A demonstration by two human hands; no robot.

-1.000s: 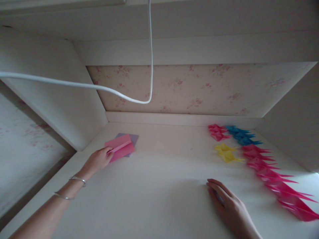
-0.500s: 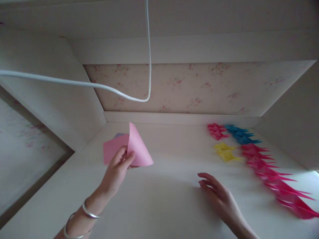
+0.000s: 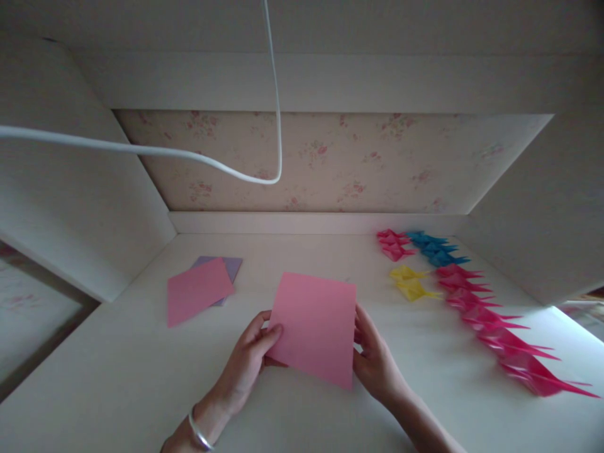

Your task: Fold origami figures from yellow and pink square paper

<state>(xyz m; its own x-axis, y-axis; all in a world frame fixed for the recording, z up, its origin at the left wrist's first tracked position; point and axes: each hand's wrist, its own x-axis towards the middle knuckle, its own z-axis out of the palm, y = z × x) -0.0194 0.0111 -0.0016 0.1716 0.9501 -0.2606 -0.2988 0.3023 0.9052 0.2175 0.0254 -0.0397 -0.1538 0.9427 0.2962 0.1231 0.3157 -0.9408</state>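
**A:** What carries everything here?

**B:** A pale worktop (image 3: 117, 384) set in an alcove, with floral wallpaper (image 3: 330, 157) behind its rear edge and a white cable (image 3: 141, 151) looping overhead.

**A:** And the biggest thing on it?

**B:** A pink square sheet (image 3: 315, 327), held just above the worktop near the middle of the front edge. It is flat and unfolded, tilted slightly so its far edge is raised.

**A:** Who holds it?

**B:** One person, with both hands. The left hand (image 3: 245, 365) grips the sheet's left edge, thumb on top and fingers curled under; a silver bangle (image 3: 198, 434) sits at that wrist. The right hand (image 3: 375, 358) clasps the right edge, fingers bent around the paper's side.

**A:** What else lies there?

**B:** Along the right side, a row of folded magenta paper pieces (image 3: 500, 333) runs from near the rear edge toward the front right corner. Toward the rear left corner, a stack of pink paper (image 3: 195, 292) lies flat, overlapping a purple sheet (image 3: 229, 264) beneath it, well apart from the hands.

**A:** Smaller items?

**B:** Near the rear right corner, folded blue pieces (image 3: 436, 248) touch the head of the magenta row. Just beside them to the left are a few more folded pink pieces (image 3: 394, 245), and in front of those some folded yellow pieces (image 3: 410, 283).
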